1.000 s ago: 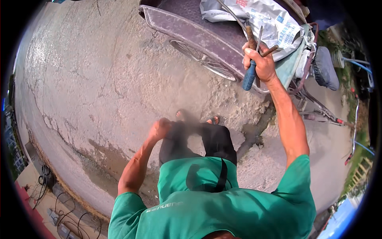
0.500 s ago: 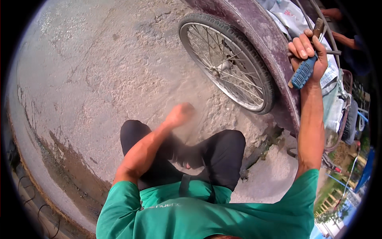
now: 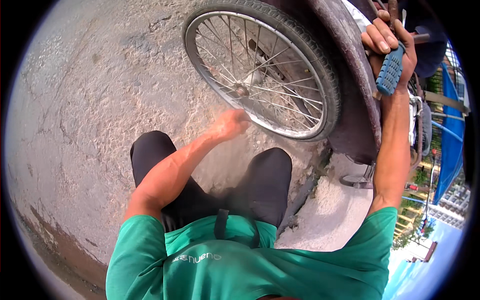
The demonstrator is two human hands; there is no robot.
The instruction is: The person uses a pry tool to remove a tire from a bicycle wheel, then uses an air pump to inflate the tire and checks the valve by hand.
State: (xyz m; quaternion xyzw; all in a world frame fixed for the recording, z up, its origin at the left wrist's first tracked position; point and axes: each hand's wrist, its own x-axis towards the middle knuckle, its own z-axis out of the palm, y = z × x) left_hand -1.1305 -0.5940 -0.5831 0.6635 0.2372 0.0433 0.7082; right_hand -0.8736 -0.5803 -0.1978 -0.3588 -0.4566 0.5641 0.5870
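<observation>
In front of my knees, my left hand [image 3: 233,124] is closed, its fingers curled and slightly blurred, beside the lower rim of a spoked wheel [image 3: 242,90]. Whether it touches the rim or holds anything, I cannot tell. My right hand [image 3: 391,46] is raised at the upper right, its fingers wrapped round a tool with a blue ribbed handle [image 3: 390,74]. A brownish rod [image 3: 393,11] shows above that hand; how it joins the tool is hidden. The wheel has a black tyre [image 3: 327,75] and a grey metal rim.
A worn, dark reddish cart panel [image 3: 350,40] curves over the wheel. Rough concrete ground [image 3: 100,100] spreads to the left. My dark-trousered knees [image 3: 270,175] are bent below. At the right are a small wheel [image 3: 356,181] and a blue tarp [image 3: 450,150].
My left hand has moved slightly up toward the wheel's rim. The wheel now looks larger and farther left as the view shifted. My right hand keeps its grip on the blue-handled tool.
</observation>
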